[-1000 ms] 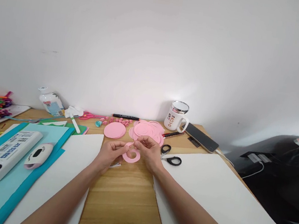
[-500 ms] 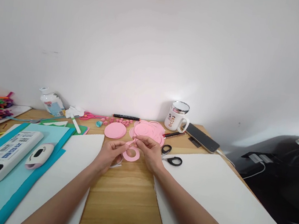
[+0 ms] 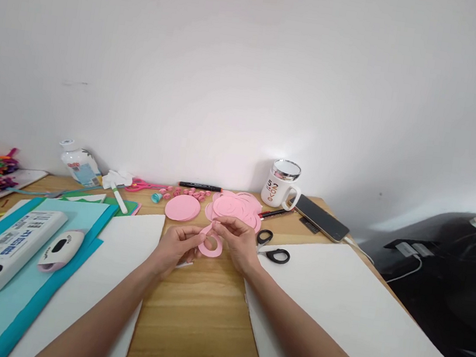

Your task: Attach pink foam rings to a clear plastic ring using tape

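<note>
Between my hands is a pink paper strip [image 3: 212, 252] that curls round in a loop over the wooden table. My left hand [image 3: 176, 246] pinches its left side between thumb and fingers. The fingertips of my right hand [image 3: 236, 240] are closed on its upper end. Just beyond my hands lie a stack of pink paper circles [image 3: 183, 208] and a heap of pink paper cut-outs [image 3: 236, 206]. Black-handled scissors [image 3: 276, 256] rest to the right of my right hand, their blades mostly hidden behind it.
Small pink paper rolls [image 3: 191, 194] and a black marker [image 3: 200, 186] lie near the wall. A white mug [image 3: 280, 187] and a phone [image 3: 321, 218] stand back right. White sheets [image 3: 346, 318] flank the wooden strip. A power bank [image 3: 6, 249] sits on blue paper at left.
The pink strip's loop has turned slightly and its left edge has shifted right. Both hands keep nearly the same place and grip.
</note>
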A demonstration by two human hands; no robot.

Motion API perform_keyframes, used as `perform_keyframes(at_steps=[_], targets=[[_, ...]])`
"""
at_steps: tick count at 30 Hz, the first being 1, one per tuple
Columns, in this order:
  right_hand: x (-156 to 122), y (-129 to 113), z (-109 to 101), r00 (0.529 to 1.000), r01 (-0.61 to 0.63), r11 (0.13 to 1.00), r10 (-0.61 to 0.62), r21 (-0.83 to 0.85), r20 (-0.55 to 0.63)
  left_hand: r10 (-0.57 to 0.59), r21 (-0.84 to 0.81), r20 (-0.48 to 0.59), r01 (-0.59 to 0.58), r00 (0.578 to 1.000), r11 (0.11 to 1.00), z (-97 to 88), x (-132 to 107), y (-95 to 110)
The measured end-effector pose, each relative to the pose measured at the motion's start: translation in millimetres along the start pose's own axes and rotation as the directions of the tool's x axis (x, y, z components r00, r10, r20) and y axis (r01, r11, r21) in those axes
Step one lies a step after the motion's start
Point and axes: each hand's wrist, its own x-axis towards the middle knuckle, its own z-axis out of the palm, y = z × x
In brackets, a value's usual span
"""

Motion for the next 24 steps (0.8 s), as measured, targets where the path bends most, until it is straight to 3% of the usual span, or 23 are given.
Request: perform_keyframes(at_steps=[5, 12, 18, 24], targets=[[0.3, 1.2, -0.1, 1.000, -0.001, 1.000, 0.001, -0.027, 0.009, -0.003, -0.021, -0.054, 0.001, 0.999, 1.000, -1.8, 1.5, -3.7], [0.2, 0.2, -0.6, 0.999, -0.027, 0.999, 0.028, 0.019, -0.023, 0.011, -0.011, -0.004, -0.011, 1.000, 1.000, 2.2, -0.5, 1.5], [-1.4, -2.3, 0.5, 0.999, 0.034, 0.999, -0.034, -0.034, 0.021, 0.002, 0.033, 0.003, -0.002, 1.000, 0.999, 2.1, -1.4, 2.0], [-0.3, -0.7, 1.0, 0.999, 0.044, 0.998, -0.044, -0.054, -0.010, 0.015, 0.007, -0.011, -0.015, 1.000, 1.000, 1.6, -0.1, 0.9]])
